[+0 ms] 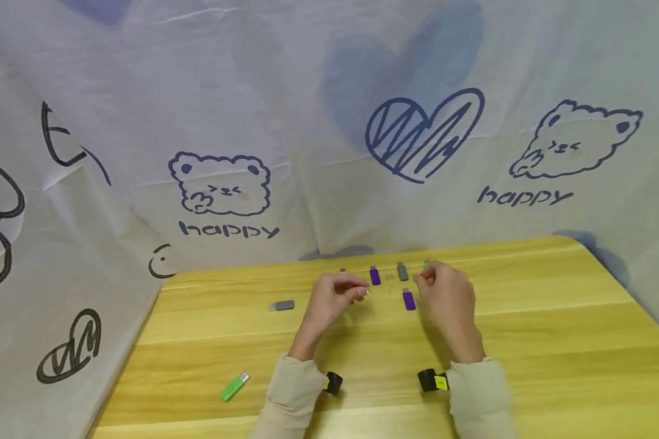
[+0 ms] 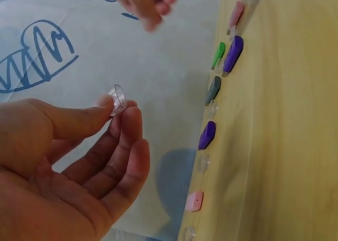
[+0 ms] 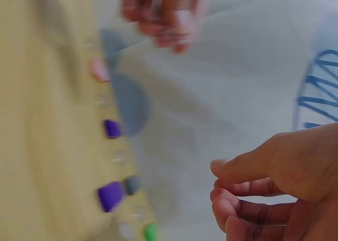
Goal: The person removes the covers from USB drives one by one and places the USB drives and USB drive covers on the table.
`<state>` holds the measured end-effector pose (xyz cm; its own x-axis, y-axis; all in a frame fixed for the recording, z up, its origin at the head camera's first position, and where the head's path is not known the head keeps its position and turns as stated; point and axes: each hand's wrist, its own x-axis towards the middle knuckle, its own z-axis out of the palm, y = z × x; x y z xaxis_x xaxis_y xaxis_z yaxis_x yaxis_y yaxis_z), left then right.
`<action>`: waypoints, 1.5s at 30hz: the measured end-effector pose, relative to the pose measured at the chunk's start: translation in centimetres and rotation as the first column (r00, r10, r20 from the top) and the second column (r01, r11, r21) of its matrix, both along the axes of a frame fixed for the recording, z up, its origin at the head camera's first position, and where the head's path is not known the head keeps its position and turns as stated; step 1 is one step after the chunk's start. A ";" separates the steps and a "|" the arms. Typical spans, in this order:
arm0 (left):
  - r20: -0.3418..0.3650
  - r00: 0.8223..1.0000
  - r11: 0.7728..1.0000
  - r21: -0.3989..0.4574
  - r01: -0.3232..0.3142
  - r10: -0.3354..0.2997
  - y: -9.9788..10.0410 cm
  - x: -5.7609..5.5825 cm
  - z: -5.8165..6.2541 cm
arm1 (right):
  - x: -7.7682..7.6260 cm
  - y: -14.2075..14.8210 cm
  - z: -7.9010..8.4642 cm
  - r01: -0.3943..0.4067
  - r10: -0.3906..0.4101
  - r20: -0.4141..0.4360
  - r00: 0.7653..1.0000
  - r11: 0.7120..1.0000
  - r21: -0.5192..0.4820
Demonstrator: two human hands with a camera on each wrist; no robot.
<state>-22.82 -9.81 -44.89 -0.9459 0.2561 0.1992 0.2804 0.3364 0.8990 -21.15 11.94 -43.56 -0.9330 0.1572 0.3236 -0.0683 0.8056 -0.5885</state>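
Observation:
My left hand (image 1: pixel 335 299) pinches a small clear plastic cap (image 2: pixel 118 100) between thumb and fingers, raised above the table. My right hand (image 1: pixel 447 299) hovers to the right, fingers loosely bent; nothing shows between them in the right wrist view. Between the hands lie a purple USB stick (image 1: pixel 375 275), a grey one (image 1: pixel 403 272) and a nearer purple one (image 1: pixel 409 299). A green USB stick (image 2: pixel 218 55) is partly covered by the right hand in the head view. Two pink sticks appear in the left wrist view, one far (image 2: pixel 237 15), one near (image 2: pixel 195 201).
Clear caps such as this one (image 2: pixel 204 163) lie among the sticks along the back edge of the wooden table (image 1: pixel 554 341). Left of the hands are a grey USB stick (image 1: pixel 282 305) and a green one (image 1: pixel 234 386). A printed white cloth (image 1: pixel 307 122) hangs behind.

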 end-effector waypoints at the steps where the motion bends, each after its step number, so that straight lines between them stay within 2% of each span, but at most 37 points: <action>1: 0.002 1.000 1.000 0.001 -0.010 0.010 0.2 -0.1 -0.1 | 0.1 0.3 0.5 -0.003 0.003 -0.017 1.000 1.000 -0.004; 7: 0.034 0.999 1.000 0.002 -0.003 0.003 2.4 -0.8 -1.0 | 0.8 1.8 2.0 0.011 -0.013 -0.043 0.999 0.999 -0.050; 11: 0.024 1.000 0.997 -0.077 -0.012 0.014 4.2 -1.3 -2.0 | 0.8 2.5 2.1 0.042 -0.045 -0.029 0.999 0.996 -0.077; 16: 0.006 0.999 0.981 -0.186 -0.050 0.052 5.6 -1.8 -2.8 | 0.7 3.1 2.3 0.076 -0.078 -0.016 0.997 0.992 -0.099; 23: -0.003 0.997 0.961 -0.266 -0.072 0.074 6.4 -2.2 -3.2 | 0.6 3.4 2.6 0.069 -0.072 -0.017 0.997 0.991 -0.114; 32: -0.037 0.998 0.903 -0.425 -0.061 0.050 7.0 -2.2 -4.1 | 0.7 3.4 2.3 0.054 -0.056 -0.012 0.998 0.991 -0.126; 38: -0.059 0.997 0.874 -0.480 -0.079 0.058 7.3 -2.1 -3.9 | 0.6 3.2 2.3 0.042 -0.040 0.019 0.999 0.991 -0.124; 41: -0.075 0.996 0.866 -0.493 -0.085 0.054 7.3 -2.0 -3.8 | 0.6 2.9 2.4 0.040 -0.033 0.048 0.998 0.990 -0.132; 45: -0.077 0.996 0.874 -0.479 -0.081 0.051 7.0 -1.9 -3.7 | 0.5 2.7 2.3 0.034 -0.025 0.063 0.998 0.990 -0.134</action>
